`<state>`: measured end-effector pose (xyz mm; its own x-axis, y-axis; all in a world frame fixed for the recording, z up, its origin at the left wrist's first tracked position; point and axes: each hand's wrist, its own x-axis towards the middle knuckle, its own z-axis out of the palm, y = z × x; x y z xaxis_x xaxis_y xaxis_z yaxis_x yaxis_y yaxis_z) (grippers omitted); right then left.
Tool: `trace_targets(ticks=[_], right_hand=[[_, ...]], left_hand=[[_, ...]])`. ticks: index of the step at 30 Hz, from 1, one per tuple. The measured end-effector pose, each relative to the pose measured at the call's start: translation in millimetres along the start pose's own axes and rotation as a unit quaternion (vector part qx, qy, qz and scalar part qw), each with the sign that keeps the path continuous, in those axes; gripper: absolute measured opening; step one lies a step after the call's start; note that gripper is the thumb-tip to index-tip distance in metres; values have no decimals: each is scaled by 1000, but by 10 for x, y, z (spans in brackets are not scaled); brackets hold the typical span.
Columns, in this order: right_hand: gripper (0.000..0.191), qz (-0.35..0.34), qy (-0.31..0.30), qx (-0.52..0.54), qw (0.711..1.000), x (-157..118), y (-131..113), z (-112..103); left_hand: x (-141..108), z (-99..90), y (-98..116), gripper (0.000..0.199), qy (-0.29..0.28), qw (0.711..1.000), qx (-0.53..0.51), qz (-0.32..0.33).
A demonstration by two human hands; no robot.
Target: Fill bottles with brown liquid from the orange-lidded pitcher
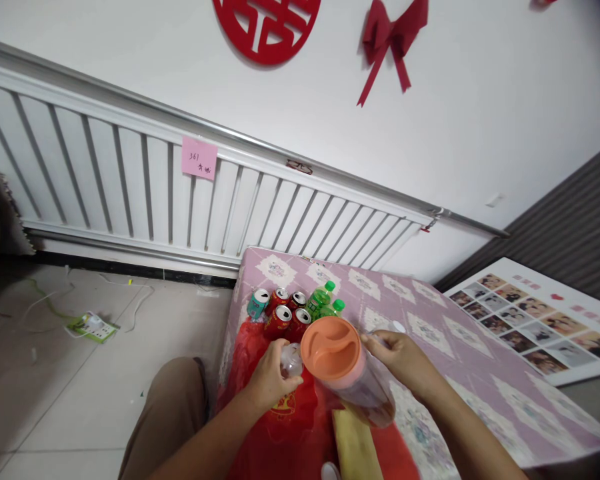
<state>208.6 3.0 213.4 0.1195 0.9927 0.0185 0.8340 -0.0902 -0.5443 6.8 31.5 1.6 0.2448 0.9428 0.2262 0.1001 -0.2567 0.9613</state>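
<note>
My right hand (395,357) is closed round the handle of a clear plastic pitcher (375,393) with an orange lid (331,347). The pitcher tilts to the left and some brownish liquid shows low inside it. My left hand (273,380) grips a small clear cup (291,361), close beside the lid's left edge. Just behind the cup stand several opened drink cans, among them a red can (279,321) and a teal can (258,304). Two green bottles (320,298) with green caps are next to them.
A red plastic sheet (250,427) lies on the patterned tablecloth (430,333). A yellow cloth-like item (357,443) is under the pitcher. Behind the table runs a white radiator (130,173). A photo board (540,320) leans at right. Cables and a green-white packet (94,327) lie on the floor.
</note>
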Motion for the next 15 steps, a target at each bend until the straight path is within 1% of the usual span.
trace_targets(ticks=[6, 15], right_hand=[[43, -5, 1, -3, 1000, 7, 27, -3], [44, -10, 5, 2, 1000, -4, -15, -4]], left_hand=[[-3, -14, 22, 71, 0, 1000, -1, -2], [0, 5, -19, 72, -1, 1000, 2, 3]])
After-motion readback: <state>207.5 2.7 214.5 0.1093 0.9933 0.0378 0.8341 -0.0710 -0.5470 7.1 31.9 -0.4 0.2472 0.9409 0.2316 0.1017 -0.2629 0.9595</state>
